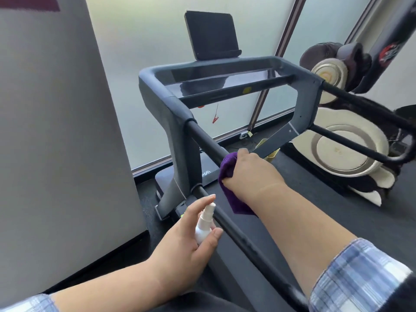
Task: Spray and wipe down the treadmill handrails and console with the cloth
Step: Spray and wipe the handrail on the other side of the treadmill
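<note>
Purple cloth (227, 174) wrapped over black handrail (209, 143); white spray bottle (203, 224) upright beside

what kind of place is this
Probably a gym or home workout room: a treadmill with long black handrails, and beside it what looks like an elliptical trainer, by frosted windows.

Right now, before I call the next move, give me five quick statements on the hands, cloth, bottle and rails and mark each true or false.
1. The right hand presses the purple cloth onto the left rail. True.
2. The left hand is empty. False: it holds a white spray bottle.
3. The bottle stands on the console. False: it is held up beside the left rail, nearer the camera than the cloth.
4. A dark tablet stands upright above the console. True.
5. The cloth is on the right rail. False: it is wrapped over the left rail.
</note>
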